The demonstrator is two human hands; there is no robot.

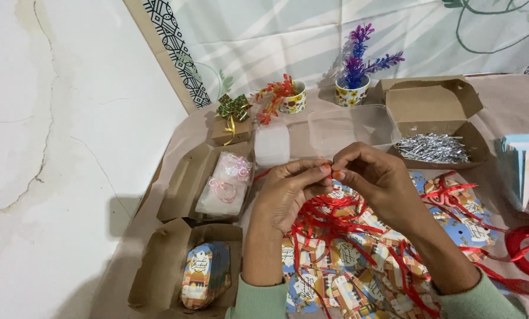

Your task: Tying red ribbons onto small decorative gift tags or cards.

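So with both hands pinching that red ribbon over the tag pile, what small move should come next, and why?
Probably draw the two hands apart to snug the ribbon. The left hand and right hand meet fingertip to fingertip on a short stretch of red ribbon, while the ribbon's loose lengths trail over the printed tags below.

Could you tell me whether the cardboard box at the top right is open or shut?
Open. The box has its lid folded back, and a heap of silver twist ties lies exposed inside.

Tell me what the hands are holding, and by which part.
Both hands, left hand and right hand, pinch a thin red ribbon between thumb and fingertips where they meet; its loose strands hang below over the pile of printed tags.
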